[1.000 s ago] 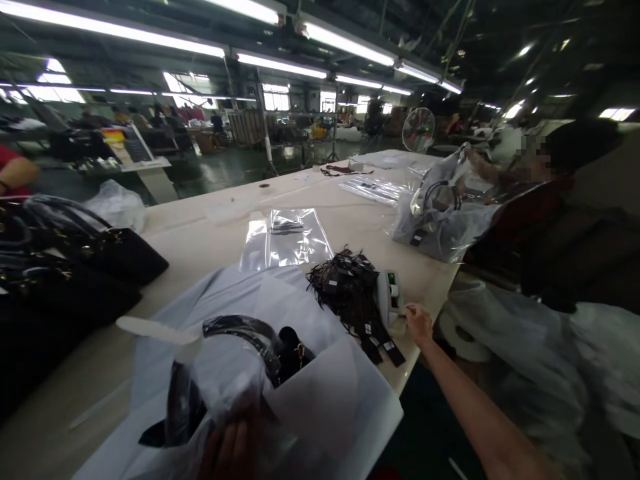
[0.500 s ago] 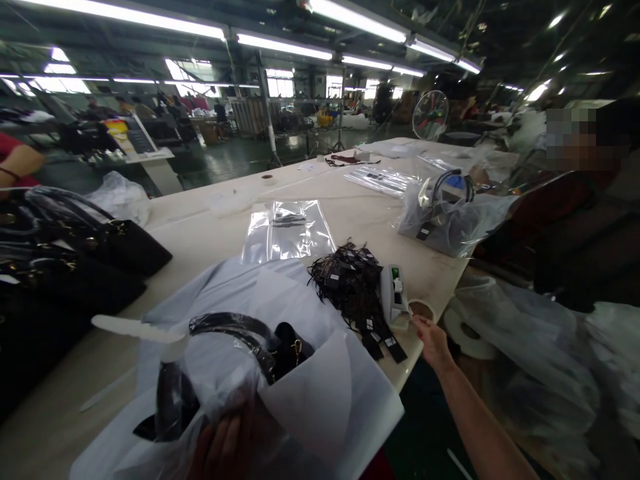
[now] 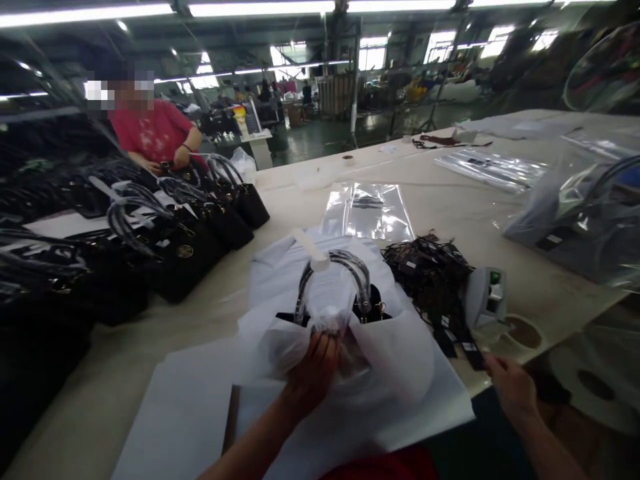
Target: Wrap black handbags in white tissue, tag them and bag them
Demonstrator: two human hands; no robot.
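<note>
A black handbag (image 3: 375, 312) stands upright in white tissue paper (image 3: 400, 353), its two dark handles (image 3: 361, 267) wrapped in clear plastic. My left hand (image 3: 317, 363) is closed on crumpled wrapping at the front of the bag. At the right, my right hand (image 3: 513, 387) has its fingers pinched at the lower end of a black hang tag (image 3: 471, 355). That tag lies at the edge of a heap of corded tags (image 3: 425, 267). Just behind my right hand are a white tape dispenser (image 3: 484, 297) and a roll of tape (image 3: 523, 331).
Several black handbags (image 3: 185, 263) crowd the left of the table, where a person in a red shirt (image 3: 155, 130) handles one. Clear plastic bags (image 3: 370, 210) lie ahead. A plastic-covered bag (image 3: 565, 230) sits at the right. The table edge runs beside my right hand.
The view has swung left. My right hand has gone from beside the tape dispenser and roll to the tag at the heap's near edge. My left hand stays on the wrapping.
</note>
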